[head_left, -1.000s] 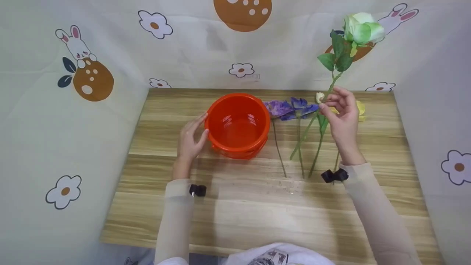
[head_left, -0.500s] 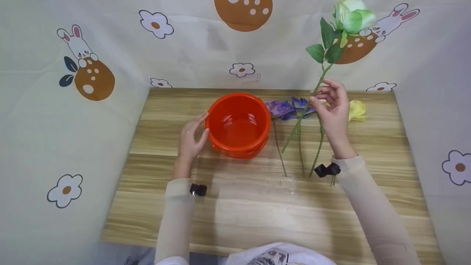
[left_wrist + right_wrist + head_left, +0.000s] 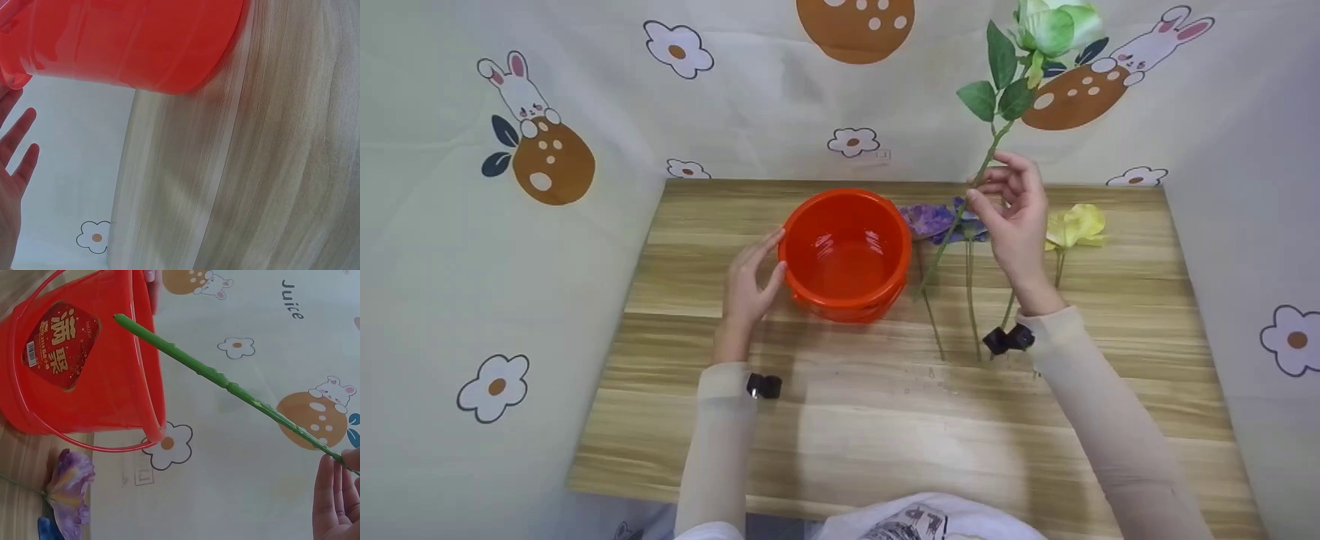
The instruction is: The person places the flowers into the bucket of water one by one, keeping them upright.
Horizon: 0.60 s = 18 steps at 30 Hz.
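My right hand (image 3: 1018, 217) pinches the stem of an artificial rose (image 3: 1054, 31), a pale green-white bloom with green leaves. The flower points up and away, and its cut lower end hangs to the right of a red plastic bucket (image 3: 844, 304). In the right wrist view the green stem (image 3: 225, 382) overlaps the bucket's rim, with its tip in front of the wall. My left hand (image 3: 750, 281) rests against the bucket's left side, thumb and fingertips at the rim. Seen from the left wrist, the fingers (image 3: 18, 135) are spread and fairly straight.
To the bucket's right lie a purple flower (image 3: 926, 220), a blue-violet flower (image 3: 973, 229) and a yellow flower (image 3: 1076, 223) on the wooden table (image 3: 885, 435). Another stem passes under my right wrist. Small water drops dot the wood. A patterned cloth (image 3: 750, 112) encloses the table.
My right hand has moved left with the rose, bringing the stem's lower end closer to the bucket. The yellow flower is now more exposed. The left hand and bucket have stayed in place.
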{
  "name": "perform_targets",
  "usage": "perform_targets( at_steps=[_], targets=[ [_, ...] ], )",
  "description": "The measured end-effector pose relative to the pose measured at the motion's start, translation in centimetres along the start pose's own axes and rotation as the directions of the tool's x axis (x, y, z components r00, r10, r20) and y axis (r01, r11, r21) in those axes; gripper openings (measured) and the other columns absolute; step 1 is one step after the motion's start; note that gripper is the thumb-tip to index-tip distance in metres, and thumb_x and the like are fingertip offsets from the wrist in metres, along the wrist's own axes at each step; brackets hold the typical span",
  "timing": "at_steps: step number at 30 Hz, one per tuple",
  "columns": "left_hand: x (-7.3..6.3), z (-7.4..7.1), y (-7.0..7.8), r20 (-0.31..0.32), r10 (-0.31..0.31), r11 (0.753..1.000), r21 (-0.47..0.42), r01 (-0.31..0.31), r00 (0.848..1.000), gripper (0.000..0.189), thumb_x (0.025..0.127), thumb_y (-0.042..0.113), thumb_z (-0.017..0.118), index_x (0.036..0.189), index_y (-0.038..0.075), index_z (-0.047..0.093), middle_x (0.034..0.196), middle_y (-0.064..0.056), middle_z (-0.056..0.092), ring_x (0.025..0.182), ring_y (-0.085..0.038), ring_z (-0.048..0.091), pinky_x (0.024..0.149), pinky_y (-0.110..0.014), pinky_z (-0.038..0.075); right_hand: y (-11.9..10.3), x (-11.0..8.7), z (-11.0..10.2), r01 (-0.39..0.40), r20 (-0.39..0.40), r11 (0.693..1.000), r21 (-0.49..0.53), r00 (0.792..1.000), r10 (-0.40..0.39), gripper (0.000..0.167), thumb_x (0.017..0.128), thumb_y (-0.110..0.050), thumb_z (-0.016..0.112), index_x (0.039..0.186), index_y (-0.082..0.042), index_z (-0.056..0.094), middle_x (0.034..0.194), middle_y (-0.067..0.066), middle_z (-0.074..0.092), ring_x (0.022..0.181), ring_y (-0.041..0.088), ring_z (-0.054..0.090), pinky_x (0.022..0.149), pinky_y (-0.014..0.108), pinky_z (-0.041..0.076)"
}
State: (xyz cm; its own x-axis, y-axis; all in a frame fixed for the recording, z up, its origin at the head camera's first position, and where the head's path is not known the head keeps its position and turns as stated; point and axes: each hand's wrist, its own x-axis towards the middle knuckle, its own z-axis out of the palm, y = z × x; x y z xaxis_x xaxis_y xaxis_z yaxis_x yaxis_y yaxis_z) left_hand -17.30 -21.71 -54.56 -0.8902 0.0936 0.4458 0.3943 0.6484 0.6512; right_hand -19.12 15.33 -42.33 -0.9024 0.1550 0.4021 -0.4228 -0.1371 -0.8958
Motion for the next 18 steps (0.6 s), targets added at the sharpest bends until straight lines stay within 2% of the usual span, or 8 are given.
perform_targets(
  at_steps=[10,18],
  targets=[
    [0.1,0.1,-0.1,0.001,0.002,1.0,-0.017,-0.002,1.0,0.046,0.095,0.025,0.061,0.14,0.019,0.059,0.142,-0.008,0.061,0.134,-0.028,0.055,0.116,-0.048,0.039,-0.1,0.0,2.1,0.025,0.002,1.0,-0.003,1.0,-0.024,0.043,0.086,0.007,0.068,0.126,-0.005,0.053,0.099,0.007,0.065,0.088,0.016,0.065,0.068,0.021,0.058],
    [0.0,0.1,0.1,0.009,-0.026,1.0,0.001,0.026,1.0,0.046,0.095,0.027,0.061,0.141,0.023,0.058,0.144,-0.001,0.059,0.135,-0.023,0.054,0.116,-0.045,0.039,0.3,-0.3,4.0,0.046,-0.023,0.999,-0.003,0.999,-0.046,0.043,0.089,0.003,0.068,0.127,-0.004,0.048,0.103,0.016,0.062,0.094,0.022,0.064,0.076,0.026,0.06]
  ],
)
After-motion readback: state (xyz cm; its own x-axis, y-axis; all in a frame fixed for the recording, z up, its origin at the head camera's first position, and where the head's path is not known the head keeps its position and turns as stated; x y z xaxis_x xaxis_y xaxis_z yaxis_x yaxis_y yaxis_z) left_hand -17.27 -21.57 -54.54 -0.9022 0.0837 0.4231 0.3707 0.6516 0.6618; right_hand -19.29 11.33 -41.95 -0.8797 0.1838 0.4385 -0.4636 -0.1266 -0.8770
